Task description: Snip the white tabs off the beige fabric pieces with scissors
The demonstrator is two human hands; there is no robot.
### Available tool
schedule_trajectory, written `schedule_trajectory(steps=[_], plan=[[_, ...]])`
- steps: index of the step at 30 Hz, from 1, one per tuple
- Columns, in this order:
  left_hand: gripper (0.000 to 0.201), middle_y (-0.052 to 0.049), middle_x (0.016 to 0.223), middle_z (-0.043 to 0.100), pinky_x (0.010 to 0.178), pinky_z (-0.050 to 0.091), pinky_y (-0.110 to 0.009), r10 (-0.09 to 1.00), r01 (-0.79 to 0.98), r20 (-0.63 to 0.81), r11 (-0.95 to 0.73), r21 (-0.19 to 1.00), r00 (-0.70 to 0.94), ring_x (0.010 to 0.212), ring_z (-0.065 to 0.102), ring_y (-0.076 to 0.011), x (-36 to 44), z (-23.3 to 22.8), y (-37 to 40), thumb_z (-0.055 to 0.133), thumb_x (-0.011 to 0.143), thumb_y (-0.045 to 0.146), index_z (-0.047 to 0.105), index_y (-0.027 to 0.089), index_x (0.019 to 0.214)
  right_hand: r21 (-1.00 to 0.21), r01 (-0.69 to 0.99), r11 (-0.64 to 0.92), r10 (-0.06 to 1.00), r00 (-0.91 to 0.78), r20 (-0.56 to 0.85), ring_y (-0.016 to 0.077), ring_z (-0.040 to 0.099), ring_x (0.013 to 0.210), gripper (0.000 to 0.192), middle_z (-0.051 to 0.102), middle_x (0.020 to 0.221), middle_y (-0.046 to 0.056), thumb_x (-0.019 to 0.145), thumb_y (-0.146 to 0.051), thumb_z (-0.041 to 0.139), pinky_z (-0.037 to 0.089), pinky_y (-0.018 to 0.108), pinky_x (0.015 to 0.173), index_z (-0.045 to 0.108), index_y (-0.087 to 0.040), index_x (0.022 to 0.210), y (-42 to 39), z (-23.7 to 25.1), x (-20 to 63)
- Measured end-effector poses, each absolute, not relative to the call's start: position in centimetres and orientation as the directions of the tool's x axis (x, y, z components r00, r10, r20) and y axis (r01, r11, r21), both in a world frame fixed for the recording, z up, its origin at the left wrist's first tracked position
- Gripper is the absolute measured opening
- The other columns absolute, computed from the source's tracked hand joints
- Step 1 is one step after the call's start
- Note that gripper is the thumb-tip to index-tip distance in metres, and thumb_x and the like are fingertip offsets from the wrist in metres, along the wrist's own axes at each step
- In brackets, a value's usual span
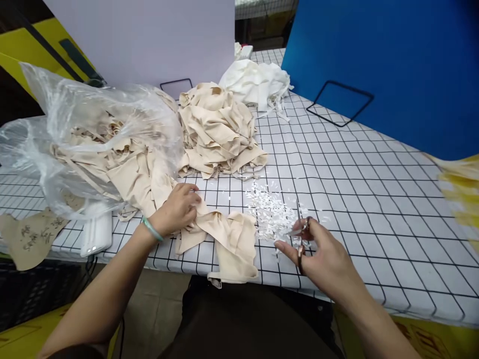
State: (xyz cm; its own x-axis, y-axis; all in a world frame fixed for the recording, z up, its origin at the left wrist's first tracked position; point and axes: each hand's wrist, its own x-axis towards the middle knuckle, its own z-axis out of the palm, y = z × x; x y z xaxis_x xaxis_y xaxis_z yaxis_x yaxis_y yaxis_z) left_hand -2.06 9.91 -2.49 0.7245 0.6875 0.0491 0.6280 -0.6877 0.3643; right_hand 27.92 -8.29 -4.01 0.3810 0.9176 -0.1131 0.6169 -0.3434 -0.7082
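Observation:
My left hand [178, 209], with a pale green bangle on the wrist, is closed over a beige fabric piece [235, 239]. This piece stretches right from under my fingers, and its lower end hangs at the table's front edge. My fingertips are partly hidden, along with the cloth beneath them. In my right hand [322, 254] are small scissors [300, 239], thumb and finger in the loops and blades pointing away from me. The blades lie over a scatter of small white snippets [269, 212].
A clear plastic bag [67, 114] spills beige fabric at the left. Behind are a beige fabric heap [219, 124] and a white fabric pile [258, 82]. A white power bank [97, 232] and marked brown paper [32, 239] lie front left. A blue panel [392, 55] stands right.

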Motion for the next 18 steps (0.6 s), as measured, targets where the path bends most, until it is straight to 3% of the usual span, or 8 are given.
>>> schedule_trajectory(steps=[3, 6, 10, 12, 15, 18], plan=[[0.016, -0.013, 0.112, 0.061, 0.096, 0.048, -0.045, 0.592, 0.533, -0.004, -0.722, 0.441, 0.806, 0.11, 0.054, -0.0279, -1.7, -1.9, 10.2, 0.05, 0.083, 0.014, 0.065, 0.017, 0.085, -0.88, 0.394, -0.265, 0.943, 0.298, -0.15, 0.0284, 0.064, 0.096, 0.042, 0.067, 0.105, 0.009, 0.076, -0.057, 0.075, 0.053, 0.044, 0.079, 0.057, -0.025, 0.095, -5.9, -3.7, 23.7], [0.023, -0.009, 0.097, 0.063, 0.088, 0.05, -0.037, 0.534, 0.514, -0.104, -0.716, 0.472, 0.839, 0.096, 0.057, -0.0232, -1.2, -0.9, 10.1, 0.047, 0.078, 0.008, 0.065, 0.016, 0.091, -0.976, 0.185, -0.11, 0.992, 0.084, -0.096, 0.0246, 0.062, 0.104, 0.025, 0.063, 0.117, 0.009, 0.079, -0.037, 0.072, 0.053, 0.04, 0.084, 0.055, -0.024, 0.093, -2.4, -4.3, 19.2], [0.015, -0.005, 0.076, 0.062, 0.074, 0.047, -0.031, 0.485, 0.572, -0.304, -0.675, 0.465, 0.82, 0.076, 0.057, -0.0192, -1.6, 0.6, 10.6, 0.049, 0.082, 0.014, 0.063, 0.016, 0.077, -0.98, 0.189, -0.067, 0.997, -0.035, -0.075, 0.0205, 0.058, 0.088, 0.01, 0.061, 0.088, 0.002, 0.073, -0.017, 0.061, 0.049, 0.035, 0.077, 0.054, -0.021, 0.079, 1.2, -5.1, 16.4], [0.019, -0.004, 0.075, 0.061, 0.067, 0.045, -0.027, 0.49, 0.576, -0.305, -0.649, 0.497, 0.816, 0.07, 0.056, -0.017, -1.9, 1.9, 10.5, 0.048, 0.089, 0.021, 0.063, 0.016, 0.078, -0.994, 0.044, -0.095, 0.995, -0.039, -0.097, 0.0174, 0.056, 0.079, 0.011, 0.059, 0.084, 0.001, 0.072, -0.02, 0.061, 0.048, 0.031, 0.07, 0.053, -0.021, 0.08, 2.0, -4.9, 16.7], [0.026, -0.002, 0.076, 0.061, 0.061, 0.042, -0.023, 0.493, 0.534, -0.27, -0.54, 0.65, 0.827, 0.067, 0.054, -0.0141, -2.0, 4.2, 9.4, 0.046, 0.096, 0.031, 0.063, 0.016, 0.085, -0.963, -0.255, -0.086, 0.996, -0.032, -0.08, 0.0138, 0.054, 0.072, 0.023, 0.058, 0.085, -0.001, 0.069, -0.026, 0.068, 0.047, 0.027, 0.065, 0.051, -0.022, 0.083, 2.4, -4.0, 18.1], [0.03, -0.001, 0.071, 0.058, 0.058, 0.042, -0.022, 0.5, 0.469, -0.266, -0.338, 0.816, 0.824, 0.064, 0.052, -0.0126, -1.3, 5.9, 7.5, 0.048, 0.098, 0.038, 0.064, 0.016, 0.084, -0.924, -0.377, -0.062, 0.998, -0.011, -0.063, 0.0115, 0.051, 0.067, 0.028, 0.056, 0.083, -0.002, 0.067, -0.03, 0.072, 0.044, 0.026, 0.062, 0.049, -0.023, 0.082, 2.5, -3.2, 18.7]])
